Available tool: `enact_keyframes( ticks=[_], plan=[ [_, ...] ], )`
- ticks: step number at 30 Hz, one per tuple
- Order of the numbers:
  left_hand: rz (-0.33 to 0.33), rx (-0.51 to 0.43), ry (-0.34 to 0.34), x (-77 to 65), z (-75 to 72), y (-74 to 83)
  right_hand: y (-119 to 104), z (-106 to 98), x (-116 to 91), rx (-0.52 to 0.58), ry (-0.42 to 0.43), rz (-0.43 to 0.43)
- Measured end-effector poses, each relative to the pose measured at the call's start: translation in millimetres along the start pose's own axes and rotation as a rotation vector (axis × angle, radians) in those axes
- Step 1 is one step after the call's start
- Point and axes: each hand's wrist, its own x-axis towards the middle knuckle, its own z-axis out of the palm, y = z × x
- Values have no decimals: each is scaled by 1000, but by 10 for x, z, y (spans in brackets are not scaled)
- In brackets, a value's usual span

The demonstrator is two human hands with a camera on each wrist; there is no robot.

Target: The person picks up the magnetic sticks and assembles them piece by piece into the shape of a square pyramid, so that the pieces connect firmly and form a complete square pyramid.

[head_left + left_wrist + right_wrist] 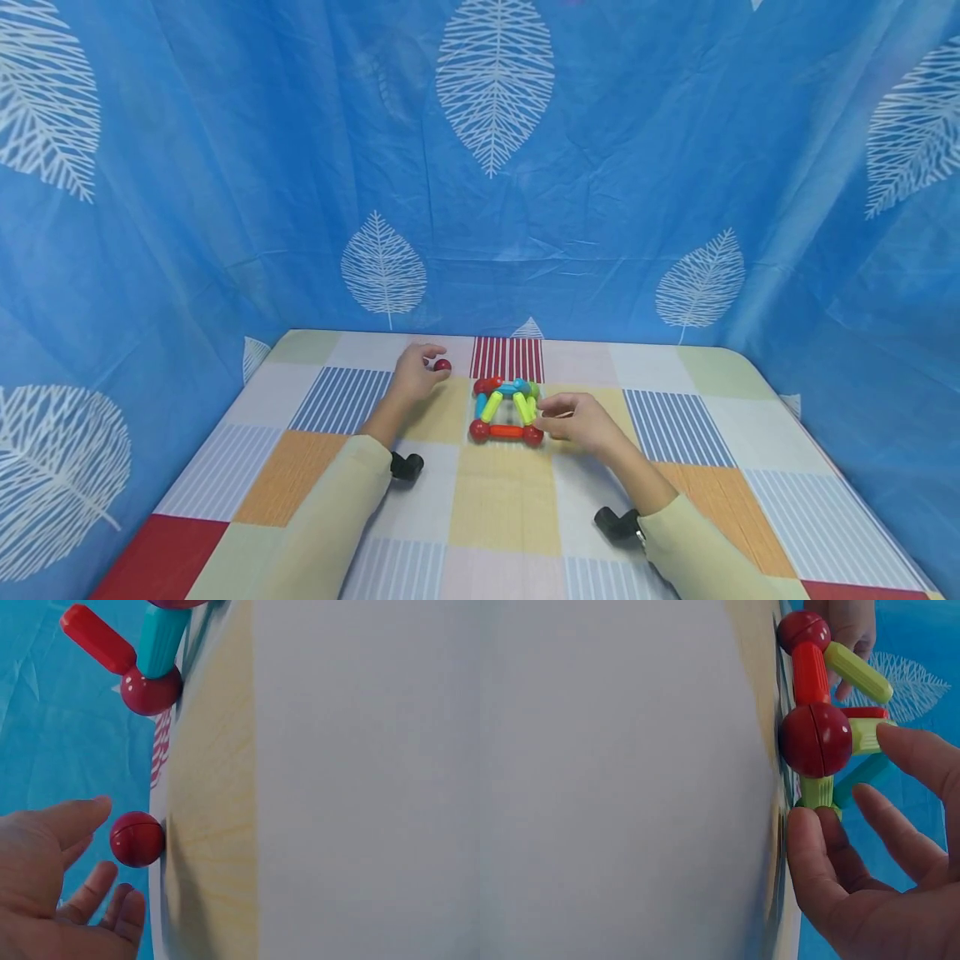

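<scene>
A frame built from magnetic rods and balls (507, 431) stands mid-table, with red balls at its front corners joined by a red rod (811, 673). Yellow-green rods (491, 407) slant up from these corners, and blue pieces show at the back. My right hand (587, 423) is at the frame's right side, fingers spread around the near red corner ball (815, 740); one fingertip overlaps the end of a yellow-green rod (865, 736). To the left of the frame, my left hand (415, 375) reaches around a loose red ball (137, 839), with a gap between fingers and ball in the left wrist view.
A patchwork-patterned cloth (502, 500) covers the table. Blue curtains (600, 167) with white leaf prints hang behind it and along both sides. Black wrist cameras (407, 467) are strapped on both forearms, low over the cloth.
</scene>
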Motion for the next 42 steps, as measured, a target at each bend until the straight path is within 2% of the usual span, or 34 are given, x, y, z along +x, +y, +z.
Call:
enact_keyframes(
  ticks=[3, 9, 13, 20, 27, 42],
  plan=[
    [-45, -8, -7, 6, 20, -10, -6, 25, -39, -25, -17, -2],
    [-84, -10, -18, 11, 69, -2, -10, 62, -61, -94, -32, -30],
    [-105, -24, -19, 17, 101, 1, -3, 78, -54, -97, -32, -20],
    [-81, -26, 20, 8, 122, -13, -11, 110, -41, -100, -14, 30],
    [-28, -25, 34, -5, 93, -23, -21, 118, -24, -109, -1, 52],
    [-40, -53, -10, 7, 45, -53, -37, 86, -4, -72, -38, 73]
  ],
)
